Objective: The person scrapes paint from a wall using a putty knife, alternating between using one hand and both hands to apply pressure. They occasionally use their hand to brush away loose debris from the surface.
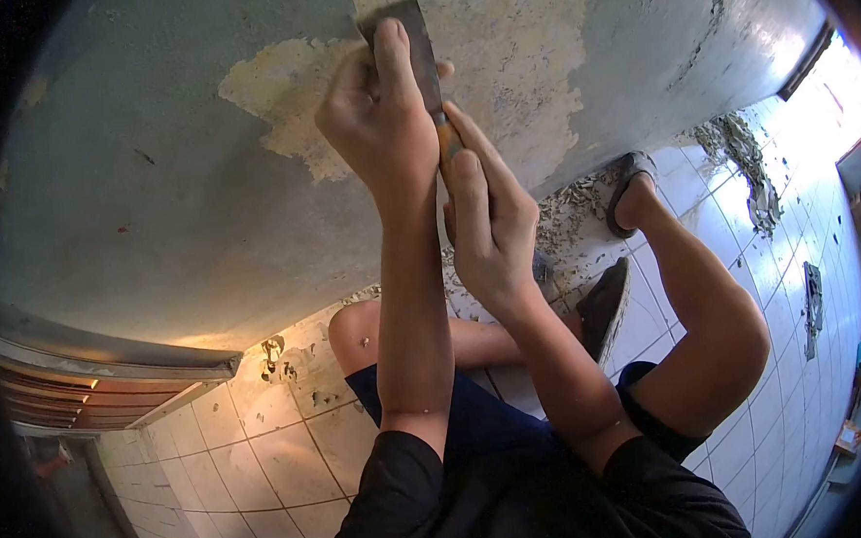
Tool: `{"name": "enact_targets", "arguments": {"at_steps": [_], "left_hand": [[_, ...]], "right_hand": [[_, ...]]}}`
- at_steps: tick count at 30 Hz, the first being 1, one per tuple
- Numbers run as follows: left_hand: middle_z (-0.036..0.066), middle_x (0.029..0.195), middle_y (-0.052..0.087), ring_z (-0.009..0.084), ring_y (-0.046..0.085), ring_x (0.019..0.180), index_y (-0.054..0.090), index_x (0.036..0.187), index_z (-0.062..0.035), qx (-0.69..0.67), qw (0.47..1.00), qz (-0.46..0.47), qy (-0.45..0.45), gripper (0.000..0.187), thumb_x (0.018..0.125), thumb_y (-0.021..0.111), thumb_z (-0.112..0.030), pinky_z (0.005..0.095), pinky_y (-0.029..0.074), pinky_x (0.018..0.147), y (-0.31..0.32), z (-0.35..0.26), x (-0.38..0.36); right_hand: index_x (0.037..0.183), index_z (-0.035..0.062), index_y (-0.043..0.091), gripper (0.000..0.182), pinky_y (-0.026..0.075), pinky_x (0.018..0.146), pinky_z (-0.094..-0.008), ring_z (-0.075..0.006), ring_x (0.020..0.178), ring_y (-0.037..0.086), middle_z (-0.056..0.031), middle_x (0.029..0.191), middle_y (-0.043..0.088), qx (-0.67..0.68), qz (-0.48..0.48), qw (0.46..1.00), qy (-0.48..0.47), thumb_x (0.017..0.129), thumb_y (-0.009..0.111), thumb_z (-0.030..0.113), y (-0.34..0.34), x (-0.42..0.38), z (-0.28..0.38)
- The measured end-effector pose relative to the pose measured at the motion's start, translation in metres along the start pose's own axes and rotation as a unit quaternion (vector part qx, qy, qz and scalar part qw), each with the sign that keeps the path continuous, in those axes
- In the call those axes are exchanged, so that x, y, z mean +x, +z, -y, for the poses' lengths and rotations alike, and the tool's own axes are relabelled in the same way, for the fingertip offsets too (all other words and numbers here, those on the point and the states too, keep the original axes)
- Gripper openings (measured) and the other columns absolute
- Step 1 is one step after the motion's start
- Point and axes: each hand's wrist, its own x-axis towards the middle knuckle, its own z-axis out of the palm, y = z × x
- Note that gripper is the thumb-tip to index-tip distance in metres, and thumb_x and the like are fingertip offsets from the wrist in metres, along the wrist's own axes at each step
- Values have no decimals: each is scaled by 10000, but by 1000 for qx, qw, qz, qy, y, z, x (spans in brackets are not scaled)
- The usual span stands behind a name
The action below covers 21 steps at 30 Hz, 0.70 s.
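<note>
A scraper with a broad dark metal blade and a wooden handle lies against the wall, its edge at the border of a bare patch. My left hand grips the blade, thumb pressed flat on its face. Lower down, my right hand is wrapped round the handle, thumb along it. Around the blade the wall shows a rough yellowish patch, bordered by grey-green paint.
Paint flakes lie along the wall's foot, with more debris on the white tiled floor. My bent legs and dark slippers are below. A slatted wooden piece stands at the left, various objects at the far right.
</note>
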Motion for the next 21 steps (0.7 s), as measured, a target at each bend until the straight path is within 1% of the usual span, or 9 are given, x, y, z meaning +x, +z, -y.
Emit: {"name": "enact_targets", "arguments": {"at_steps": [1,6,8,9,10,12,15,17,21], "left_hand": [[39,668,681,135,717,618,692,806,10,-2,1000,-1,2,309,1020,640,-207,229,514,510,4,-6,5],[45,663,678,142,714,603,690,799,5,-44,999,-9,8,313,1022,636,-207,227,513,512,10,-13,10],[44,659,675,142,714,602,689,794,5,-16,1000,-12,6,317,1022,637,-210,230,512,511,6,-8,3],[44,655,672,142,713,602,688,789,4,12,1000,-16,5,321,1021,638,-212,232,511,510,2,-4,-1],[44,655,672,142,713,602,688,789,4,12,1000,-17,7,321,1021,638,-212,232,511,510,-2,2,-7],[43,659,670,138,708,598,687,783,4,26,999,-20,-30,328,1020,639,-218,241,512,512,-8,10,-15],[52,671,683,129,703,598,688,791,5,23,1000,-12,-13,324,1018,642,-221,240,514,516,-9,7,-9],[56,679,691,126,702,599,691,799,6,7,1000,-9,-16,316,1017,642,-217,236,515,518,-5,1,-2],[69,695,708,116,701,605,698,819,10,-35,999,-9,1,297,1014,642,-207,229,519,524,7,-13,8]], "right_hand": [[1477,-8,522,427,371,579,-187,-11,637,445,56,752,509,4,-8,1000,-17,1114,436,198,1,6,4],[1473,-9,526,427,371,578,-185,-12,633,450,50,758,527,10,1,1000,-21,1114,436,205,0,10,11],[1472,-8,528,427,372,579,-185,-13,633,450,49,762,531,-1,1,1000,-29,1115,436,208,-4,5,8],[1467,-6,529,418,435,639,-222,-48,701,529,-27,779,605,-11,8,1000,-11,1101,455,183,-8,-1,5],[1462,-4,531,411,498,698,-259,-84,769,609,-103,795,679,-21,15,1000,7,1088,473,158,-9,-5,1],[1462,-5,530,410,501,703,-259,-84,781,622,-103,798,681,-18,11,1000,6,1087,472,150,-6,-11,-9],[1454,-7,538,402,505,713,-260,-82,801,632,-110,812,686,0,15,999,31,1084,472,136,-3,-12,-11],[1461,1,546,413,387,612,-181,-14,659,454,47,807,559,-14,-15,1000,-20,1111,441,194,1,-5,-1],[1455,-2,551,415,390,624,-180,-17,670,461,33,827,582,18,-5,1000,-9,1109,457,206,1,7,10]]}}
